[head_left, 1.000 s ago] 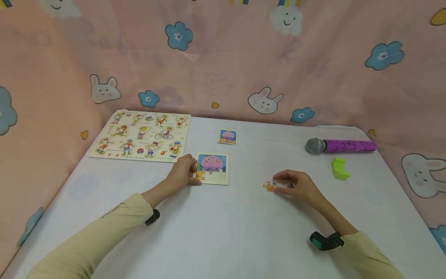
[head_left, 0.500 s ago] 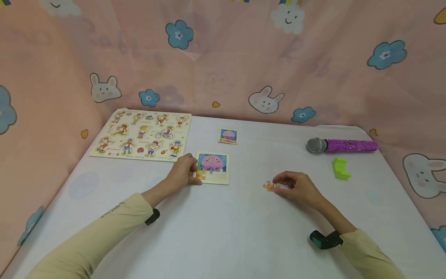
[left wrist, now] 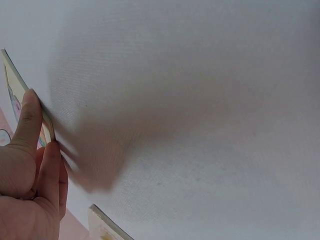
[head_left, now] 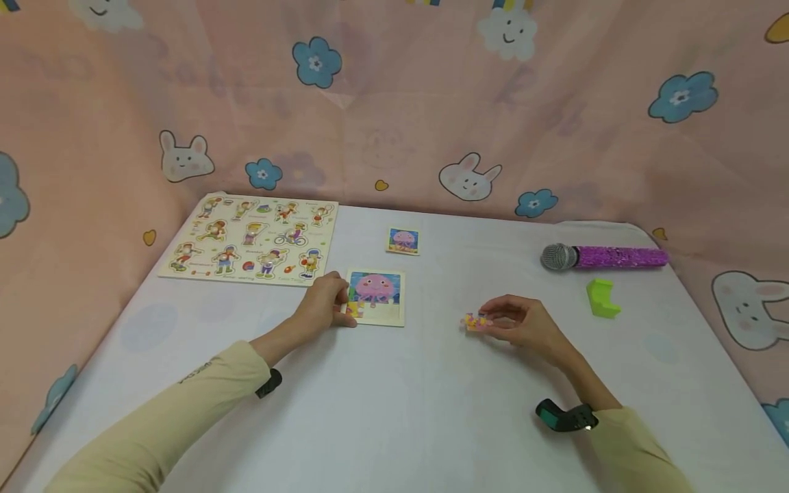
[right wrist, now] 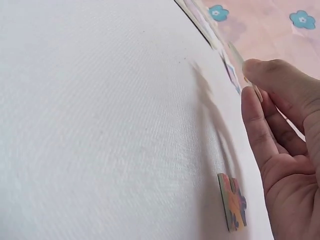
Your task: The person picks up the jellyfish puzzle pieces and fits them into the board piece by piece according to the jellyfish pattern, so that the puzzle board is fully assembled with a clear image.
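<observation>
A square jellyfish jigsaw board (head_left: pixel 382 315) lies on the white table, its picture filled at the top and the bare base showing at the lower right. My left hand (head_left: pixel 322 301) grips its near left corner, thumb at one edge and fingers at another; the left wrist view shows the board (left wrist: pixel 17 90) edge-on under the thumb. Farther right, my right hand (head_left: pixel 530 325) pinches a yellow and pink jigsaw piece (head_left: pixel 474 322) just above the table. Beneath that hand, a second jigsaw piece (right wrist: pixel 232 202) rests on the cloth in the right wrist view.
Behind the board sits a small jellyfish picture card (head_left: pixel 403 242). A large wooden figure puzzle (head_left: pixel 246 239) occupies the back left. On the right are a purple microphone (head_left: pixel 604 257) and a green angular block (head_left: pixel 600 299). A pink patterned curtain (head_left: pixel 382 109) borders the table.
My right hand has lifted the jigsaw piece slightly off the table and moved a little to the left. The left hand and the board have stayed still.
</observation>
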`<state>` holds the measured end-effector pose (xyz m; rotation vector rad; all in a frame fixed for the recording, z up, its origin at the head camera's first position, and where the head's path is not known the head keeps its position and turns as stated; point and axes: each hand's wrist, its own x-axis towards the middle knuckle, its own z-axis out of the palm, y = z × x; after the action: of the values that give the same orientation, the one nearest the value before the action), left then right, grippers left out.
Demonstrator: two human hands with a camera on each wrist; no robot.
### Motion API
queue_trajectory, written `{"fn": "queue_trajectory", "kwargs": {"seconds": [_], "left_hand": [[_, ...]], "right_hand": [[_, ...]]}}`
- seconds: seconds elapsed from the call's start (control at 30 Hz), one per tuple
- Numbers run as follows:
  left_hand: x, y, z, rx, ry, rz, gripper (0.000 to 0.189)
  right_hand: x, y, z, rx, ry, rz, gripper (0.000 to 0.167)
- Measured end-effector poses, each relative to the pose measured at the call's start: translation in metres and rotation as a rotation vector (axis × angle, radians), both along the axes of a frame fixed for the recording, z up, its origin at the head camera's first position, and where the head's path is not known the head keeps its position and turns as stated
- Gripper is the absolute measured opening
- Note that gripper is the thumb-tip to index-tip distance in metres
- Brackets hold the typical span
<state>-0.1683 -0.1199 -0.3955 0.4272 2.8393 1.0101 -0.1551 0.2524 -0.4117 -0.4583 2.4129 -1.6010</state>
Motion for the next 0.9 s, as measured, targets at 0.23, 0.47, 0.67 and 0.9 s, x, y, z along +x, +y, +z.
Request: {"fn": "queue_trajectory", "kwargs": {"seconds": [0.23, 0.47, 0.67, 0.9], "left_hand": [[-0.002, 0.002, 0.001, -0.013, -0.022, 0.013, 0.039], [0.0, 0.004, 0.002, 0.006, -0.055, 0.044, 0.039], [0.0, 0.004, 0.002, 0.003, -0.072, 0.059, 0.038], [-0.001, 0.003, 0.001, -0.004, -0.064, 0.054, 0.037]], "right_hand": [[-0.002, -0.011, -0.008, -0.144, -0.033, -0.016, 0.039], [-0.005, -0.026, -0.01, -0.184, -0.037, -0.013, 0.04], [-0.008, -0.043, -0.014, -0.193, -0.033, -0.011, 0.04], [-0.012, -0.063, -0.016, -0.203, -0.017, -0.01, 0.041]]}}
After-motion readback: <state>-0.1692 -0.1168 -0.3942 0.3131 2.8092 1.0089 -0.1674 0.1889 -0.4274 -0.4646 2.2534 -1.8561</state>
